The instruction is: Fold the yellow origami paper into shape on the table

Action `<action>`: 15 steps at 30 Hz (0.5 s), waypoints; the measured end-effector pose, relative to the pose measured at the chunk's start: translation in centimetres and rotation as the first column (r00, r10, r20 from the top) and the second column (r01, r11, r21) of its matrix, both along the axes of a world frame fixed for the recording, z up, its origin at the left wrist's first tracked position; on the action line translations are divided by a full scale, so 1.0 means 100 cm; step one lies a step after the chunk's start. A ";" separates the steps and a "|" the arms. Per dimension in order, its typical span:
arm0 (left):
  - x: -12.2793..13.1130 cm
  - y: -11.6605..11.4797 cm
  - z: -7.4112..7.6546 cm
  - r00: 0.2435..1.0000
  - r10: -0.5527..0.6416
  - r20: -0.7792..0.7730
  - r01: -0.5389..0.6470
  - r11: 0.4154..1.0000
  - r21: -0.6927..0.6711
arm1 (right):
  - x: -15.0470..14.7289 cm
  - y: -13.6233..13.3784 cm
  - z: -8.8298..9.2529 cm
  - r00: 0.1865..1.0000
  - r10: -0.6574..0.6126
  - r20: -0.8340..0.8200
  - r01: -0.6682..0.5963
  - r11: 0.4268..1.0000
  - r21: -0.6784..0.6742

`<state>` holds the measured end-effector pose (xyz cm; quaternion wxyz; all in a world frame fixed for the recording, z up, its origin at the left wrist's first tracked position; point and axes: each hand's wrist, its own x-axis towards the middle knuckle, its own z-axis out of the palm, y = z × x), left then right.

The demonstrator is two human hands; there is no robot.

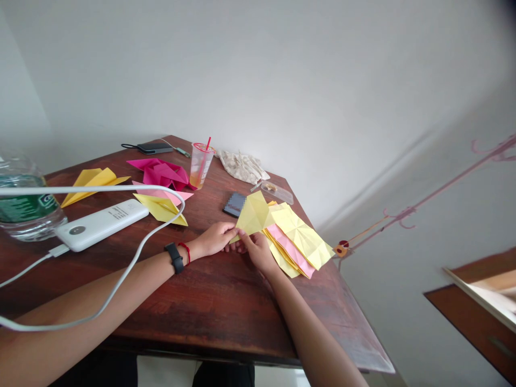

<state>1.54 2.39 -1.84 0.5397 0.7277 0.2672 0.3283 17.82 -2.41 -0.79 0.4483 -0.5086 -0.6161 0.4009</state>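
Observation:
Both my hands meet near the far right of a dark wooden table (pixel 209 301). My left hand (pixel 215 238), with a black band and a red string at the wrist, pinches the lower edge of a creased yellow paper sheet (pixel 253 214). My right hand (pixel 258 250) grips the same sheet from the other side, fingers closed on it. Just right of my hands lies a stack of creased yellow and pink sheets (pixel 298 242).
Folded pink paper (pixel 163 173) and yellow paper shapes (pixel 93 180) lie at the back left. A white power bank (pixel 100 223) with a cable, a water bottle (pixel 24 201), a plastic cup with a red straw (pixel 200 164), a phone (pixel 234 204) and a crumpled cloth (pixel 244 166) stand around.

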 end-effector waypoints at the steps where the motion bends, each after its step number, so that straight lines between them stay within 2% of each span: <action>1: 0.000 0.000 0.000 1.000 0.002 -0.002 -0.002 1.000 0.001 | 0.000 0.000 0.000 1.000 0.002 -0.006 -0.002 1.000 -0.004; 6: 0.000 0.000 0.002 1.000 0.005 -0.007 -0.005 1.000 0.009 | 0.000 0.000 0.001 0.999 -0.017 -0.033 0.016 0.999 -0.029; 15: -0.001 -0.001 0.003 1.000 0.019 -0.008 -0.019 1.000 0.009 | 0.010 -0.001 0.003 0.964 -0.243 -0.106 0.254 0.962 0.104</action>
